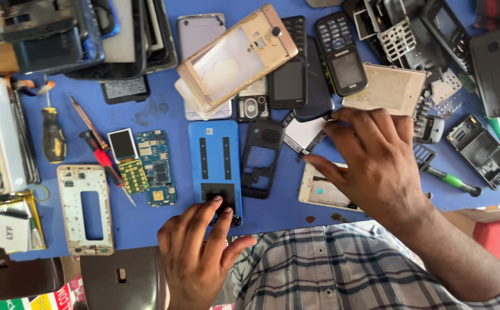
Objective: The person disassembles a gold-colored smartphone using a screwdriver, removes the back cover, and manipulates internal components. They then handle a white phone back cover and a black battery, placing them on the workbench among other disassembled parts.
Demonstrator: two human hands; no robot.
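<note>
My left hand (pixel 198 252) rests at the near edge of the blue table (pixel 163 109), its fingertips pressing the near end of a blue phone back cover (pixel 215 161). My right hand (pixel 376 163) hovers with spread fingers over a pale phone frame (pixel 321 192) and a thin black strip (pixel 310 143) beside a white panel; its fingertips touch the strip area, and whether it grips anything cannot be told. A black phone housing (pixel 263 156) lies between the two hands.
Phone parts crowd the table: a gold frame (pixel 238 57), black keypad phones (pixel 342 51), a circuit board (pixel 157 166), a small screen (pixel 122 143), a white frame (pixel 85 209), screwdrivers (pixel 53 135), a green-handled tool (pixel 451 181) and stacked housings (pixel 60 34).
</note>
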